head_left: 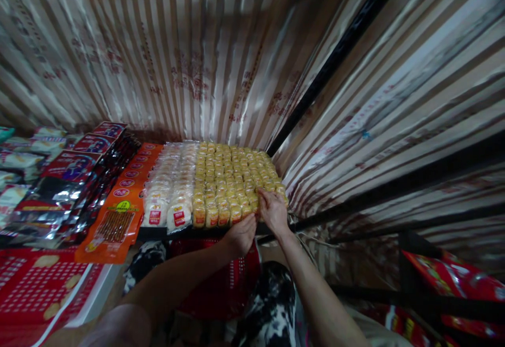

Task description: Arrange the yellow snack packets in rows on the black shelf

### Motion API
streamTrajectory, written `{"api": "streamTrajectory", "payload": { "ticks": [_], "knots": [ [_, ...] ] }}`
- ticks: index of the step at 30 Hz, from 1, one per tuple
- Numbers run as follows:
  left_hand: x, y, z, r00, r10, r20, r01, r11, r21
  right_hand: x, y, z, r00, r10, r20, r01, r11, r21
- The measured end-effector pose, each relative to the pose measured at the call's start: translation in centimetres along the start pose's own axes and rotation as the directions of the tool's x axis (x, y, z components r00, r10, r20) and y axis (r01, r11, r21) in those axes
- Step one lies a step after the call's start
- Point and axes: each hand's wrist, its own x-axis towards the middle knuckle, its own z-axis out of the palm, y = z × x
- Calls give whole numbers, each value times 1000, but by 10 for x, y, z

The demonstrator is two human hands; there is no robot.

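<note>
Many small yellow wrapped snack packets stand in tight rows on the dark-edged shelf. My left hand is at the front edge of these rows, its fingers together against a packet near the right end. Just right of it, my right hand reaches over the front right corner with bent fingers closed on a yellow packet. The hands and the dim light partly hide the packets they touch. White round snacks in clear wrappers fill the rows left of the yellow ones.
Further left are an orange snack bag and a stack of dark red bags. A red basket stands below the shelf. Black metal bars cross the right side before the striped curtain. Red packages lie lower right.
</note>
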Motion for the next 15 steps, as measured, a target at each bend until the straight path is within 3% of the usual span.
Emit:
{"api": "streamTrajectory", "payload": {
  "ticks": [3, 7, 15],
  "knots": [
    [-3, -4, 1, 997, 33, -72, -30, 999, 44, 17, -3, -4, 985, 6, 171, 13, 994, -107],
    [-5, -6, 1, 992, 16, -127, -8, 998, 60, 37, -14, -13, 912, 111, 395, 1, 962, -273],
    [-4, -10, 2, 994, 38, -104, -30, 997, 71, 59, -37, -17, 781, 257, 569, 34, 892, -450]
  ]
}}
